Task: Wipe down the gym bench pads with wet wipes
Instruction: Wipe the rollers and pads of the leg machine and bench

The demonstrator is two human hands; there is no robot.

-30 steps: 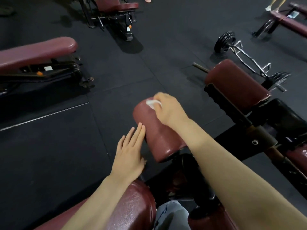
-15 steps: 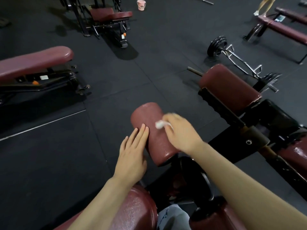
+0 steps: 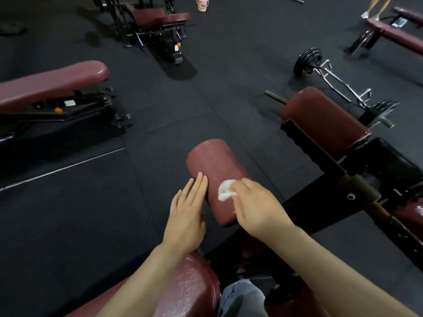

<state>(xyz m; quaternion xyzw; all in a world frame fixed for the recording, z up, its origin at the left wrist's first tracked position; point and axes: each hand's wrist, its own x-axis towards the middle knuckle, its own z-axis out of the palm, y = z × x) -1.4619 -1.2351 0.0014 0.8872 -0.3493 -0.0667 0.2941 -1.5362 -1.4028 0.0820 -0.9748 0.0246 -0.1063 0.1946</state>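
A maroon roller pad (image 3: 212, 163) juts forward from the black machine frame in front of me. My right hand (image 3: 258, 207) holds a crumpled white wet wipe (image 3: 225, 189) and presses it onto the near half of the pad's top. My left hand (image 3: 186, 216) lies flat with straight fingers against the pad's left side. A second maroon roller pad (image 3: 325, 117) sits to the right. Part of a maroon seat pad (image 3: 192, 284) shows at the bottom.
The black machine frame (image 3: 366, 179) runs along the right. A maroon adjustable bench (image 3: 50, 83) stands at left, another bench (image 3: 158, 17) at the back, and a barbell with plates (image 3: 307, 61) on the floor at right. A pink bucket (image 3: 202, 3) sits far back.
My right hand has dragged the wipe from the pad's far end back toward me along its top. My left hand has stayed against the pad's left side.
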